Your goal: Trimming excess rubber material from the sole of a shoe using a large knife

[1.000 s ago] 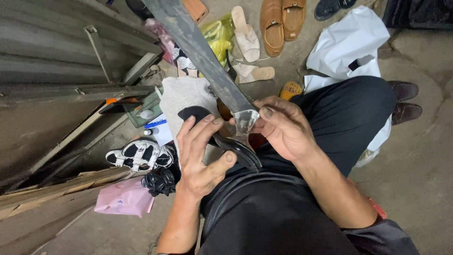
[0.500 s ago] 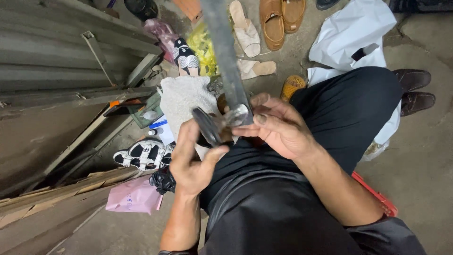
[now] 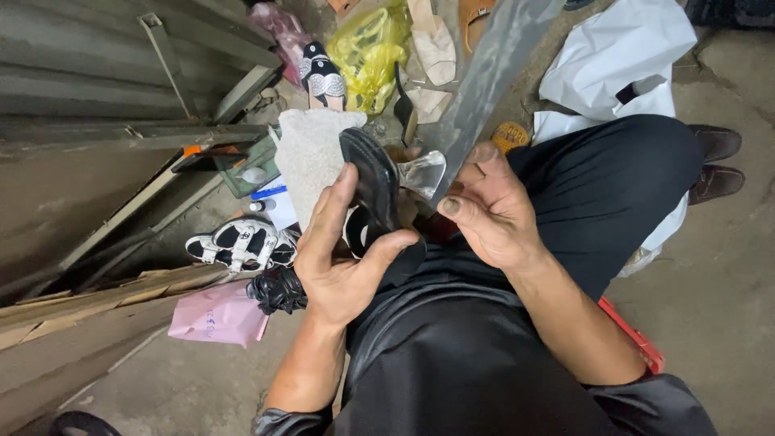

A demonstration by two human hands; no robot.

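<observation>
My left hand (image 3: 343, 250) grips a black sandal (image 3: 373, 182) with a clear block heel (image 3: 421, 173), holding it up on edge above my lap. My right hand (image 3: 488, 210) is closed around the lower end of a long flat grey metal blade (image 3: 492, 69) that slants up to the top of the view. The blade's lower part rests against the clear heel. My legs in black trousers (image 3: 597, 186) stretch out to the right beneath both hands.
A whitish fuzzy cloth (image 3: 311, 153) lies behind the sandal. Loose footwear lies around: a black-and-white sandal (image 3: 238, 242), beige sandals (image 3: 432, 48), brown shoes (image 3: 714, 161). A yellow bag (image 3: 367, 48), a white bag (image 3: 622, 56), a pink bag (image 3: 218, 315) and corrugated metal sheets (image 3: 73, 89) surround me.
My left hand has turned the black sandal up onto its edge and lifted it. The blade has swung from leaning left to leaning right, with my right hand staying on its lower end.
</observation>
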